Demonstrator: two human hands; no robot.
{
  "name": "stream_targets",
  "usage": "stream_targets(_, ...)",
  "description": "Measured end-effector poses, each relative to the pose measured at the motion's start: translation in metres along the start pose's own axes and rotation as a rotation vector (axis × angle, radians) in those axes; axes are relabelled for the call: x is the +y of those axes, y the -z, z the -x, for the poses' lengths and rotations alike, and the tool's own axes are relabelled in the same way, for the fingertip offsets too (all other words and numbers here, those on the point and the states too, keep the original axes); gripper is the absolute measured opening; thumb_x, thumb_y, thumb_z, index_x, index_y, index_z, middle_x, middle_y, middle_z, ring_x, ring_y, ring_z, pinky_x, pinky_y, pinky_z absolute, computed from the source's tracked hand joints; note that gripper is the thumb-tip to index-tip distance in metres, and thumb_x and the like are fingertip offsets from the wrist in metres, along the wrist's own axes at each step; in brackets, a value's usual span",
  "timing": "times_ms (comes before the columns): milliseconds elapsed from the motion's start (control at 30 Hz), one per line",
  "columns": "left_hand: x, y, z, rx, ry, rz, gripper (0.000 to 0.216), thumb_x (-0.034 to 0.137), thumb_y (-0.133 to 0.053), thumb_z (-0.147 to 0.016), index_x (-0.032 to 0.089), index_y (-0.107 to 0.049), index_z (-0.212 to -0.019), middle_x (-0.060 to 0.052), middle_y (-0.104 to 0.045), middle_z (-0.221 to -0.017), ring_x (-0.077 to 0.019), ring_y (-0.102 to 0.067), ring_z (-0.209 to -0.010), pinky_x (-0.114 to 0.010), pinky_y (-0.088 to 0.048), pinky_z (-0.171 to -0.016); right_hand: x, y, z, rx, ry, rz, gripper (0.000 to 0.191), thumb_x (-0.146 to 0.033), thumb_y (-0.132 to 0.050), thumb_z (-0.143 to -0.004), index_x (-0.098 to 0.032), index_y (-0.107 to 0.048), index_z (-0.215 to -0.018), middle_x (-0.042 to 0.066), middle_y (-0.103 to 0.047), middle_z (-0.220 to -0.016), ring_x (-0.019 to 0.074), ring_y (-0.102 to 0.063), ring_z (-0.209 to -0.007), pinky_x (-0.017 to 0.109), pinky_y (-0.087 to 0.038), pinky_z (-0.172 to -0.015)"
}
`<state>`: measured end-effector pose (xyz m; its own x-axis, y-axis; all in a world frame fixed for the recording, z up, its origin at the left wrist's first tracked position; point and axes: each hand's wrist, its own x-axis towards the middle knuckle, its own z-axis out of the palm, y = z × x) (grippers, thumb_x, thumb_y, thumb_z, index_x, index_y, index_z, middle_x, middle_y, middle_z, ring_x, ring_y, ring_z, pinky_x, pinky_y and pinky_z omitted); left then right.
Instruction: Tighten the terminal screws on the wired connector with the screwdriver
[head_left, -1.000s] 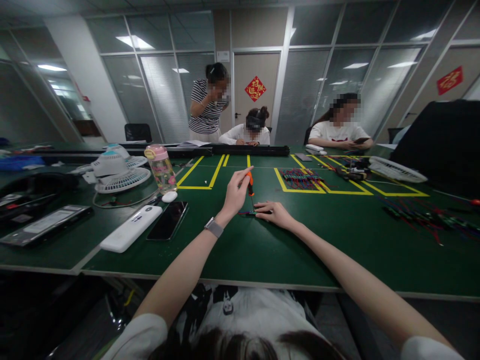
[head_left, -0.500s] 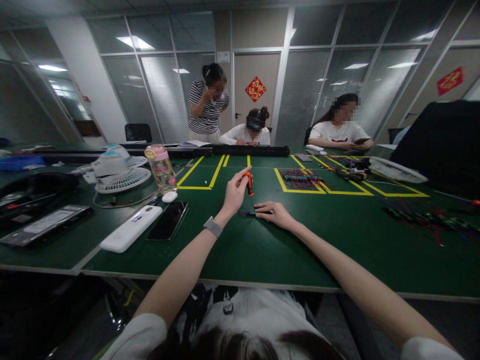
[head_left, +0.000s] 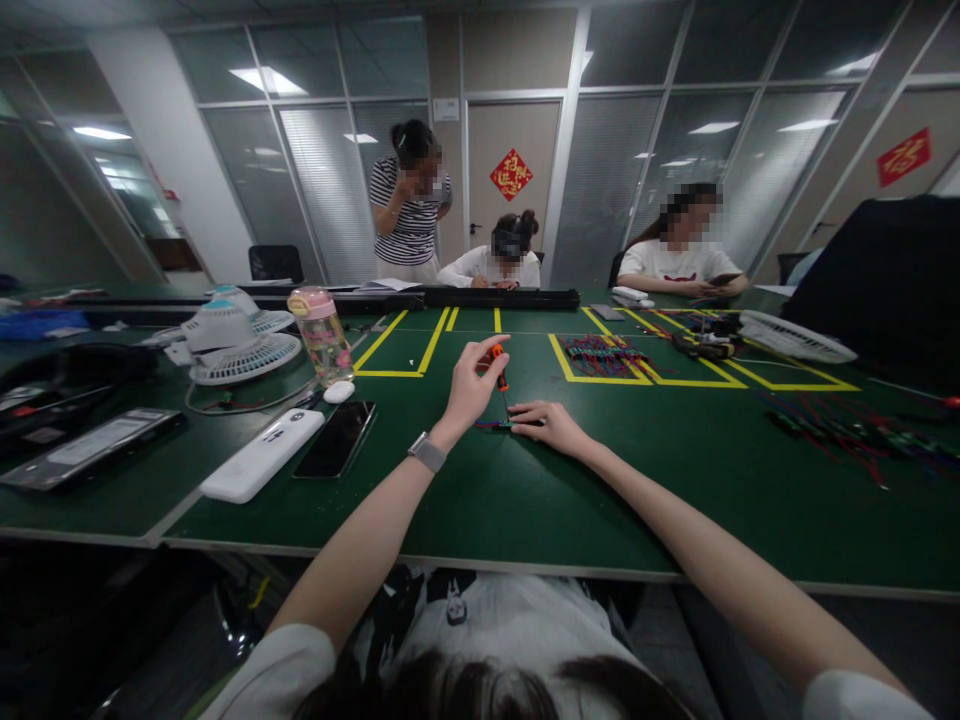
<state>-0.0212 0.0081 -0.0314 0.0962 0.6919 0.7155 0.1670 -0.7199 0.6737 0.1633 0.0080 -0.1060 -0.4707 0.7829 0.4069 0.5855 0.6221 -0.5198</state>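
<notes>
Looking through the head view, we see our left grip (head_left: 478,378) closed around the handle of an orange and black screwdriver (head_left: 502,381), its thin shaft slanting down to a small circuit board (head_left: 505,425). The board lies on the green tabletop (head_left: 540,520) in front of us, with red and blue wires (head_left: 486,424) at its left end. Our right grip (head_left: 553,428) rests with its fingertips at the board's right end; we cannot tell whether they pinch it or only press it down.

We judge the screwdriver light and stiff, best held by its thick handle, with the shaft kept upright so that the tip does not slip. The board looks almost weightless, rigid but fragile, and likely to slide on the smooth surface, so we would take it by its edges. Its wires seem soft and springy; we would not pull on them. More wired boards (head_left: 606,357) lie in a heap inside a yellow tape outline (head_left: 600,379) beyond our right grip.
</notes>
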Motion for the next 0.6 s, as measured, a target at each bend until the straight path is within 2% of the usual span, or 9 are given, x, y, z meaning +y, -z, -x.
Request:
stream_targets(133,-0.0023,0.0003,-0.0011,-0.020,0.034,0.072,0.033,0.024,-0.045,-0.092,0.023,-0.058,-0.122,-0.007,-0.061,-0.110,-0.0145,-0.059,-0.095,-0.026,-0.048,-0.082,0.0015,-0.0007,-0.0002,-0.004,0.011,0.001,0.022,-0.037,-0.063,-0.081,-0.026,-0.074,-0.097,0.005,-0.069,-0.114,0.0254,-0.063,-0.106,0.039,-0.048,-0.094)
stream_targets(333,-0.0057,-0.0009,-0.0032,0.001,0.051,0.129,0.032,0.022,-0.052,-0.087,0.019,-0.061,-0.118,-0.007,-0.065,-0.104,-0.0139,-0.062,-0.089,-0.025,-0.049,-0.081,0.0046,-0.0015,-0.0002,-0.001,0.005,0.010,0.022,-0.038,-0.063,-0.081,-0.027,-0.074,-0.096,0.004,-0.069,-0.112,0.0251,-0.064,-0.103,0.039,-0.049,-0.091)
stream_targets(600,0.0003,-0.0005,-0.0016,-0.008,0.072,0.137,0.034,0.020,-0.045,-0.090,0.020,-0.059,-0.121,-0.006,-0.065,-0.106,-0.0136,-0.061,-0.092,-0.025,-0.048,-0.082,0.0041,-0.0017,-0.0001,0.011,0.008,0.034,0.022,-0.037,-0.064,-0.080,-0.026,-0.074,-0.097,0.005,-0.070,-0.111,0.0250,-0.063,-0.105,0.040,-0.048,-0.093)
